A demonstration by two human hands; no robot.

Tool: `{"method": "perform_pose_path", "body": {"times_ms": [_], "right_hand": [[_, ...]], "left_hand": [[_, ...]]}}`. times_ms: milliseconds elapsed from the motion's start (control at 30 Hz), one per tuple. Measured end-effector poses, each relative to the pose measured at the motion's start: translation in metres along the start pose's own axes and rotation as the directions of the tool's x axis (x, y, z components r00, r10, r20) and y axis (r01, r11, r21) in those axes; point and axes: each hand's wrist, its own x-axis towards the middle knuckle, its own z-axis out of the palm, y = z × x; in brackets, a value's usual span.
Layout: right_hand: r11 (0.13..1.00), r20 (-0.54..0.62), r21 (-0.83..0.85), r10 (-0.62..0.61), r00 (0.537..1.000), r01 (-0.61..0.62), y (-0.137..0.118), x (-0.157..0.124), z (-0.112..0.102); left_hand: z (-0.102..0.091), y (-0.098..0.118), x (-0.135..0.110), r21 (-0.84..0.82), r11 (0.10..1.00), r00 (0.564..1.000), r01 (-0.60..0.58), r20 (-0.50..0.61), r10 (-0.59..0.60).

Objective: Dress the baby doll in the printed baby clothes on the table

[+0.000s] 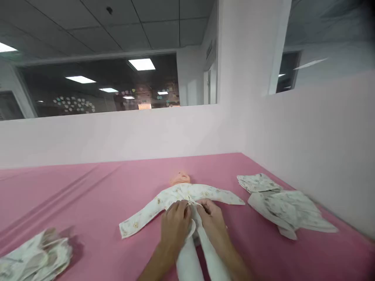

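Observation:
A baby doll [181, 178] lies on its back on the pink surface, dressed in a white patterned baby top [146, 214] with both sleeves spread wide. White leggings or trouser legs [189, 261] stretch toward me below the top. Over the doll's chest, my left hand [177, 220] is closed, its fingertips pinching a thin white tie string [191, 200]. Just to the right, my right hand [211, 218] pinches the other side of the string between thumb and finger. The strings cross between my hands; whether they are knotted is too small to tell.
A crumpled patterned garment [38, 255] lies at the front left. More patterned baby clothes [287, 207] lie spread at the right near the wall. The pink covered surface [88, 203] meets a white wall [131, 136] with windows behind and at the right.

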Motion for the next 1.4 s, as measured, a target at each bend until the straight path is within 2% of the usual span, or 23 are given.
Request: {"method": "perform_pose_path", "body": {"times_ms": [233, 433, 733, 900, 1033, 1200, 1300, 1400], "right_hand": [[0.999, 0.010, 0.043, -0.005, 1.000, 0.005, 0.002, 0.000, 0.004], [0.999, 0.000, 0.045, 0.001, 1.000, -0.001, 0.006, 0.002, 0.005], [0.995, -0.022, 0.097, 0.032, 0.999, -0.030, 0.008, 0.003, 0.007], [1.000, -0.011, 0.021, -0.002, 1.000, 0.002, 0.004, -0.002, 0.009], [0.997, 0.024, -0.058, -0.050, 0.998, 0.051, 0.001, -0.011, 0.012], [0.968, 0.032, -0.185, -0.165, 0.986, 0.168, 0.001, -0.022, 0.013], [0.958, 0.059, -0.224, -0.170, 0.984, 0.180, 0.000, -0.024, 0.012], [0.958, 0.080, -0.233, -0.152, 0.985, 0.167, -0.001, -0.023, 0.011]], "left_hand": [[0.002, 0.001, -0.002, -0.146, 0.987, 0.997, 0.073, 0.024, -0.071], [0.005, -0.001, -0.003, -0.196, 0.979, 0.998, 0.062, 0.003, -0.063], [0.007, -0.001, -0.006, -0.152, 0.985, 0.992, -0.079, -0.111, 0.063], [0.009, -0.001, -0.007, -0.155, 0.983, 0.987, -0.100, -0.142, 0.078], [0.011, -0.002, -0.010, -0.219, 0.971, 0.994, -0.090, -0.084, 0.073], [0.003, 0.001, -0.010, -0.330, 0.941, 0.996, 0.072, 0.071, -0.051], [-0.007, 0.004, -0.005, -0.460, 0.851, 0.958, 0.253, 0.241, -0.154], [-0.016, 0.004, 0.000, -0.575, 0.734, 0.919, 0.362, 0.352, -0.177]]}}
